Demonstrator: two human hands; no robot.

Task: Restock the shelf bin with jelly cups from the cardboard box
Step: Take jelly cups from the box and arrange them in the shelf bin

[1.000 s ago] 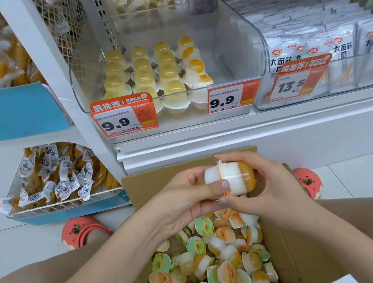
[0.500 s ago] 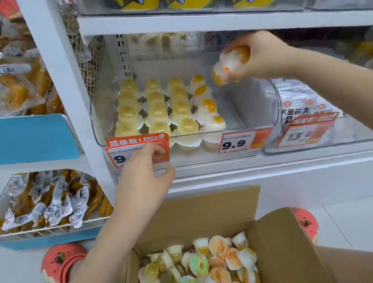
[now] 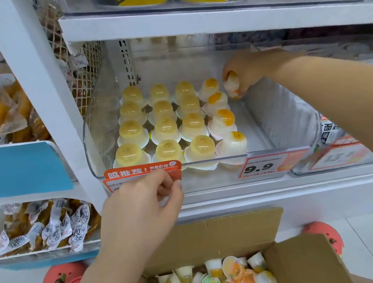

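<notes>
Since a half-second ago the right hand (image 3: 246, 73) has lowered its gripped jelly cup (image 3: 232, 85) into the shelf bin (image 3: 280, 113) beside the fourth row, nearly placed; the left hand (image 3: 142, 207) pinches the price tag (image 3: 142, 172).

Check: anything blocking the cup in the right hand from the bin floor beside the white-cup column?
Nothing visible. The right hand holds the jelly cup inside the shelf bin, over bare floor right of the white cups.

Clear shelf bin (image 3: 280, 113): 4x4 jelly cups (image 3: 167, 129) upside-down. Cardboard box (image 3: 301, 266) open below, loose cups jumbled.
</notes>
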